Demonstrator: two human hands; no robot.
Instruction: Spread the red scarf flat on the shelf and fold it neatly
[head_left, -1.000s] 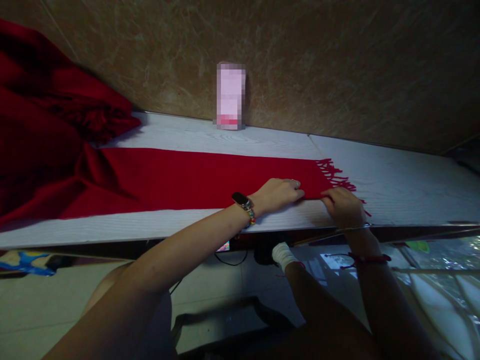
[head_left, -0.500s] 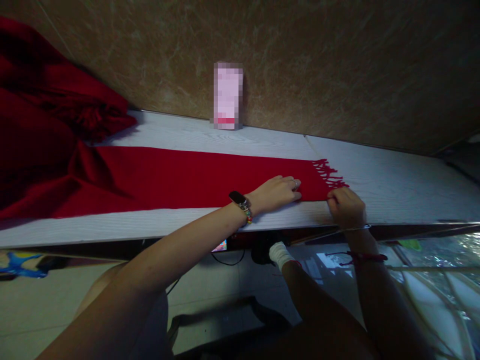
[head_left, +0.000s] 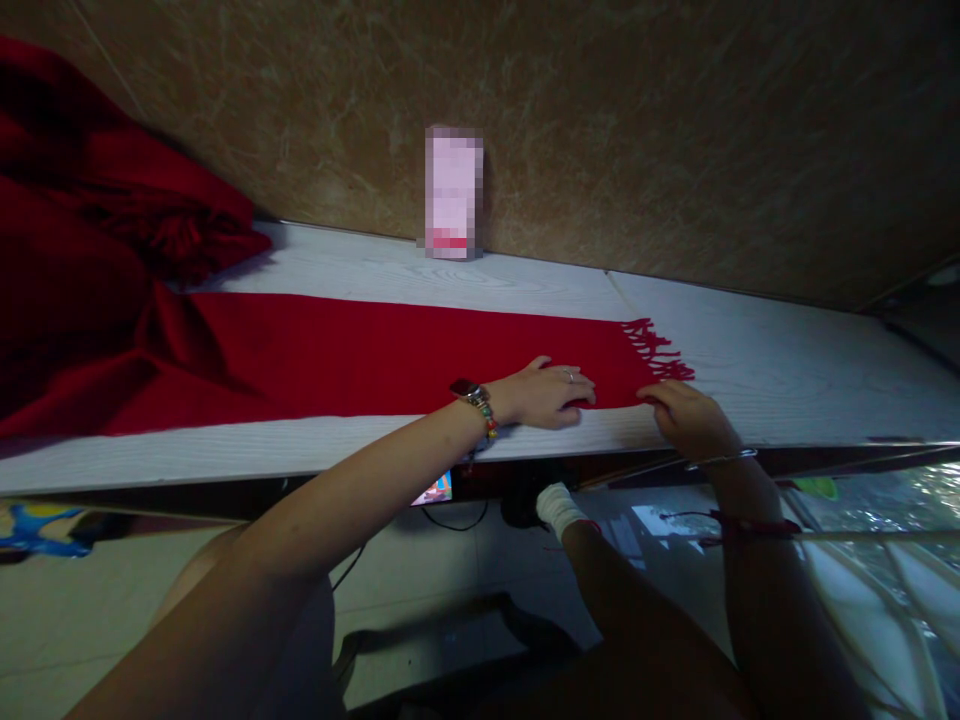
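Observation:
A red scarf lies stretched along the white wood-grain shelf, its fringe spread out at the right end. My left hand, wearing a ring, rests on the scarf near its front edge, palm down with the fingers apart. At the scarf's front right corner, just below the fringe, my right hand pinches the edge between thumb and fingertips. The scarf's left end runs into a heap of red fabric.
The red fabric heap leans against the brown marbled wall. A pink blurred packet stands against that wall at the back of the white shelf. Below the front edge are a lit screen and a blue object.
My left hand has flattened and spread its fingers, shifting slightly left and toward me. My right hand has turned and loosened from a fist into a fingertip pinch at the corner.

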